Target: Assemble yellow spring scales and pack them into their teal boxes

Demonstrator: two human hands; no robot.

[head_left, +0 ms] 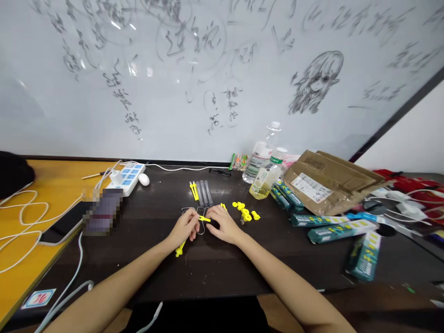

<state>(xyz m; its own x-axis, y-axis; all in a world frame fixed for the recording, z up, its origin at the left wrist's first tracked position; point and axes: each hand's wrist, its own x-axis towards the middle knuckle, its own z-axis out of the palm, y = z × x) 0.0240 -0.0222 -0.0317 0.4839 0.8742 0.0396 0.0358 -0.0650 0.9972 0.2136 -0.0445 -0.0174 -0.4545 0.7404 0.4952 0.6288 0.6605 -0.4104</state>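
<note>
One small yellow piece (204, 218) lies between the two hands, above the worktop (208, 277), its long axis running mostly left to right, the right end slightly nearer. The left hand (187, 226) pinches its left end; the right hand (224, 224) is curled just beside the other end, whether gripping I cannot tell. Clear tubes (204, 193) lie on the far side, pointing near to far.

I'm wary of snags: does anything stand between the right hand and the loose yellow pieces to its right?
Only a small item, too blurred to name, at the near edge of the yellow pieces; otherwise just tabletop separates them from the right hand.
</note>
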